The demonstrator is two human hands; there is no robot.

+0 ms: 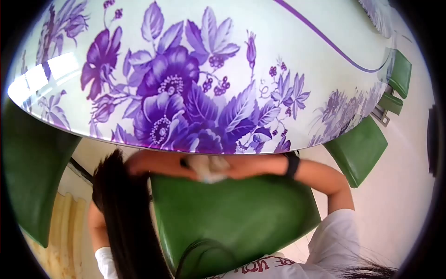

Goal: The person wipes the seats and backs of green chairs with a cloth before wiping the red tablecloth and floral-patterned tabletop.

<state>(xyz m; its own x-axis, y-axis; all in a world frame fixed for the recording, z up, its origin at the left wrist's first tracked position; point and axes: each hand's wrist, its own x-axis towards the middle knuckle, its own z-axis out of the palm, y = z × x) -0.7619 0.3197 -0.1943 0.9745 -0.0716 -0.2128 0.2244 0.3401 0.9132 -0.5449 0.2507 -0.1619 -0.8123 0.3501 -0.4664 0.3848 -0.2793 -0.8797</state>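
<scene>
Just below the table's near edge, my two hands come together at a pale, crumpled cloth-like thing (pixel 210 168). My right hand (pixel 244 166) reaches in from the right and appears closed on it; a black band circles that wrist. From the left comes my left hand (pixel 176 166), blurred, with its fingers not readable and a small dark patch beside the pale thing. Long dark hair (pixel 127 218) hangs in front of the left arm and hides part of it. Above both hands is the glossy white tabletop (pixel 232 23) with purple flowers.
A green chair seat (pixel 232 214) lies under my forearms. Another green chair (pixel 32 172) stands at the left, and more green seats (pixel 360 151) are along the right side. Window light reflects off the tabletop's left end. Pale floor (pixel 395 186) shows at the right.
</scene>
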